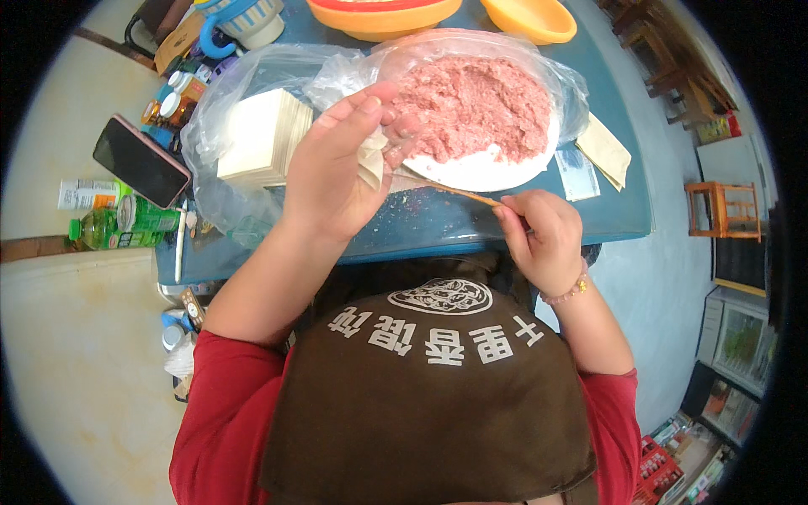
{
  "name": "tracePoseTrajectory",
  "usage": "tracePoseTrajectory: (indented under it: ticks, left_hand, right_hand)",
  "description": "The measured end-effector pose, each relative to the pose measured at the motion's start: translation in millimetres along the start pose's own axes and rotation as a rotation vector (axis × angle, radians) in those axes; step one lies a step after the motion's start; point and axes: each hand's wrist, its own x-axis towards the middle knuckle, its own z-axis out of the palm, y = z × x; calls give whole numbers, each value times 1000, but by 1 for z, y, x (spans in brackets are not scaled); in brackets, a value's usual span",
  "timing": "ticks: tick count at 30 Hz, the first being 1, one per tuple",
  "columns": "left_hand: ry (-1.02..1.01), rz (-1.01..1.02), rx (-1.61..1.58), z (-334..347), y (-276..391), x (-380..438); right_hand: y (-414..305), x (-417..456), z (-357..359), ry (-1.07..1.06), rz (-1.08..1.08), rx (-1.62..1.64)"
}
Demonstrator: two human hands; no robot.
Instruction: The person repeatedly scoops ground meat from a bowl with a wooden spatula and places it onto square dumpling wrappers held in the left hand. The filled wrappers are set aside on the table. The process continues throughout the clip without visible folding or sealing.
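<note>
My left hand (344,148) is raised with the palm turned up, just left of the meat, and a thin dough wrapper (372,158) lies folded in its curled fingers. Between thumb and fingers, my right hand (540,230) pinches a thin wooden stick (470,195), whose far end points left toward the wrapper. Pink minced meat (476,104) is heaped on a white plate (483,173) with a clear plastic bag around its far side. Beside my left wrist stands a stack of square wrappers (259,139) in another clear bag (208,136).
An orange basin (385,22) and a yellow bowl (533,22) stand at the back. A folded cloth or paper (603,151) and a banknote (576,175) lie right of the plate. A phone (142,161), green bottle (95,233), cans and jars crowd the left edge.
</note>
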Motion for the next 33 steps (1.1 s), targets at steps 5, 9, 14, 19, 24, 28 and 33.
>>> tracePoseTrajectory:
  ticks: [5,9,14,19,24,28,33]
  left_hand:
    - [-124,96,1,-4,-20,-4]
    - [-182,246,24,-5,-12,-2]
    - [-206,434,469,-1,-29,-2]
    - [-166,365,495,-20,9,-5]
    - [-143,-51,-113,-26,42,8]
    - [-125,196,466,-8,65,51]
    - [-61,278,705,8,128,157]
  right_hand:
    - [-8,21,-5,12,2,-149]
    - [-4,20,-17,-42,94,-48]
    - [-14,29,-13,-32,84,-71]
    - [11,26,-30,-336,64,-38]
    - [57,-21,-9,-119,195,91]
    - [63,-23,-3,-27,74,106]
    - [65,-22,-6,-15,84,137]
